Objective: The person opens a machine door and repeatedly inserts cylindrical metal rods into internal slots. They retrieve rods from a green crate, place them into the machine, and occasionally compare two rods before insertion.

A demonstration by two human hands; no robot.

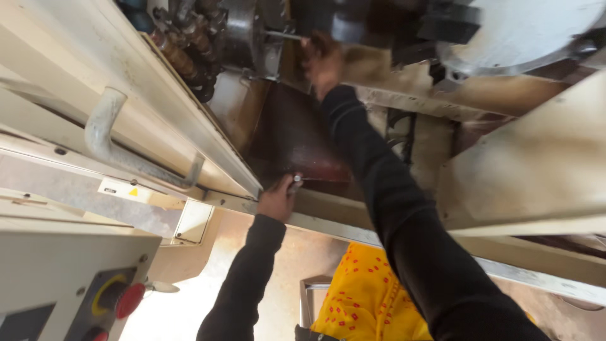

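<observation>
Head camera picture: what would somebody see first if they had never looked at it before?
Two arms in black sleeves reach into a cream machine: the right hand is deep inside by a metal rod, and the left hand grips a small metal piece at the front rail. A red button glows at the bottom left, and bright yellow dotted cloth shows below.

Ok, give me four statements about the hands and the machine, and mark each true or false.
1. The right hand reaches deep into the machine. True.
2. The left hand rests on the red button. False: it is at the machine's sill, holding a small metal part.
3. Both sleeves are black. True.
4. The grey handle is gripped by a hand. False: no hand touches it.
</observation>
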